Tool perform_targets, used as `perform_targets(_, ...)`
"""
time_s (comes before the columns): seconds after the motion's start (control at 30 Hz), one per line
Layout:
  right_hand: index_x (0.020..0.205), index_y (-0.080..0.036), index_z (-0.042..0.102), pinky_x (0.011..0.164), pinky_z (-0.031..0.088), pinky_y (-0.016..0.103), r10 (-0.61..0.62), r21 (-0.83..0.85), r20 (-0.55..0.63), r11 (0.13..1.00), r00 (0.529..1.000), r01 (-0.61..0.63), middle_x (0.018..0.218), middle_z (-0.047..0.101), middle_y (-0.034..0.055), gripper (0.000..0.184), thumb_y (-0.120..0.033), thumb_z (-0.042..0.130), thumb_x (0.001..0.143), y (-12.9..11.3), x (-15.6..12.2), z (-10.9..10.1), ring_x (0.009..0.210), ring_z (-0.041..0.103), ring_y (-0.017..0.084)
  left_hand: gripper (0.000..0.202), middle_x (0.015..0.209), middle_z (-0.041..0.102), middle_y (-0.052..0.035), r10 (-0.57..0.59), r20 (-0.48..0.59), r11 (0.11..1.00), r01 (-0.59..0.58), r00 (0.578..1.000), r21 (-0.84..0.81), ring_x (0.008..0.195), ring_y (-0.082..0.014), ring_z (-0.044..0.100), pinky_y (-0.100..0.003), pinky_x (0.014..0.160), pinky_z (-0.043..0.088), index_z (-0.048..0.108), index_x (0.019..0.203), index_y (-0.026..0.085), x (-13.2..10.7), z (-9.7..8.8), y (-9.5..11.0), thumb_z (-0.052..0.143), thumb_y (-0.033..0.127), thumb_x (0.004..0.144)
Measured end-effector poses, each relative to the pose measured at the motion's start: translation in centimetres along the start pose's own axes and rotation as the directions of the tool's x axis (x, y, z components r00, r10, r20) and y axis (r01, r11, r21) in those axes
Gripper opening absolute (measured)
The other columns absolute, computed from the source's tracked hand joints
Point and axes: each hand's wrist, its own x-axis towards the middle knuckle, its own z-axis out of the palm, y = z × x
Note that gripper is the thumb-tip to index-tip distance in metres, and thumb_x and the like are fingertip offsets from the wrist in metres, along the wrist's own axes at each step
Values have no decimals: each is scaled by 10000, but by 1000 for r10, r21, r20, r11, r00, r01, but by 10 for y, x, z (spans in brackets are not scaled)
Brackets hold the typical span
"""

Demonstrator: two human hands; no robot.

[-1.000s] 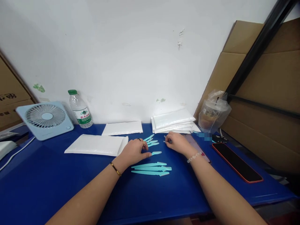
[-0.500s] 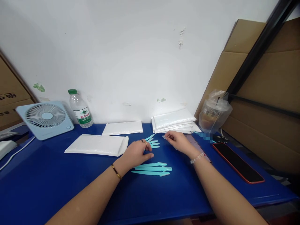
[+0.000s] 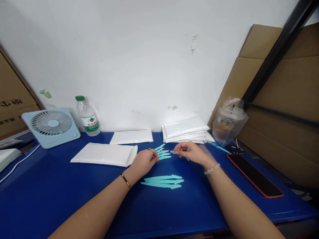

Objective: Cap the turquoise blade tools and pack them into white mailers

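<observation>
Several turquoise eyebrow razors (image 3: 164, 153) lie fanned out in the middle of the blue table. My left hand (image 3: 146, 161) is closed at their left ends, thumb and fingertips pinched on the lowest razor; the fingers partly hide the handles. Just right of the fan, my right hand (image 3: 190, 152) pinches a small clear plastic blade cap (image 3: 172, 152), which points toward the razor tips but stays apart from them. Another clear piece shows under that hand. Nearer to me, three more turquoise razors (image 3: 161, 181) lie side by side, touched by neither hand.
White padded mailers lie at left (image 3: 102, 154), at the back (image 3: 132, 136) and in a stack (image 3: 185, 128). A fan (image 3: 53, 123) and water bottle (image 3: 89, 118) stand back left. A bagged drink cup (image 3: 228, 122) and red-edged phone (image 3: 254, 175) are at right.
My left hand has closed its thumb and fingers at the fanned razors. My right hand has lowered slightly, bringing the clear cap nearer to the razor tips.
</observation>
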Motion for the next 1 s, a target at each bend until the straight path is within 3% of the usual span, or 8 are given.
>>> perform_targets(0.37,853,-150,682,567,443,240,-37,-5,22,999,999,37,672,630,24,261,-386,644,746,-3,0,6,593,546,117,157,785,639,-19,-31,20,999,32,999,-41,723,-160,571,-253,607,389,597,790,193,2,-6,-3,492,305,823)
perform_targets(0.6,907,-154,680,583,446,239,-84,-35,76,996,994,86,666,633,16,239,-340,613,772,0,4,23,598,558,119,127,806,646,-12,29,11,999,-29,1000,21,752,-163,579,-260,651,394,615,807,200,3,-2,2,521,284,823)
perform_targets(0.67,920,-169,680,601,448,246,-102,-131,22,986,995,104,713,655,24,228,-327,594,781,1,4,18,634,574,133,134,877,651,-24,22,-37,997,-19,999,71,825,-183,581,-274,702,400,623,872,205,3,-3,4,539,292,815)
perform_targets(0.73,902,-181,684,634,447,258,-131,-290,-124,953,984,91,783,672,34,206,-312,576,785,2,2,4,690,587,149,206,966,641,-39,22,-87,996,-14,996,90,890,-197,574,-284,744,403,616,959,208,0,-7,8,553,334,809)
perform_targets(0.77,873,-184,686,638,443,260,-142,-372,-202,927,969,58,796,675,36,188,-302,570,783,3,1,-4,701,589,155,239,981,636,-39,31,-74,996,-24,997,83,889,-197,574,-283,743,406,615,974,212,-2,-9,10,561,370,802)
perform_targets(0.83,795,-186,686,597,424,254,-99,-481,-279,875,955,-50,739,672,30,154,-282,569,771,7,-3,-20,659,585,157,272,940,638,-27,71,51,996,-73,996,41,840,-186,580,-266,697,412,636,926,223,-7,-12,13,591,440,768)
perform_targets(0.93,660,-183,670,507,374,240,50,-565,-256,803,965,-191,601,644,23,106,-276,639,699,13,-8,-31,549,561,148,261,836,647,-10,143,254,990,-143,957,-21,757,-164,580,-237,618,399,665,835,224,-13,-12,17,652,448,701)
perform_targets(1.0,607,-184,655,492,355,238,102,-613,-244,754,964,-235,583,643,28,93,-263,690,640,14,-9,-29,538,558,151,186,777,649,-5,141,292,990,-141,946,-20,713,-151,573,-231,585,382,667,784,218,-14,-8,18,641,389,715)
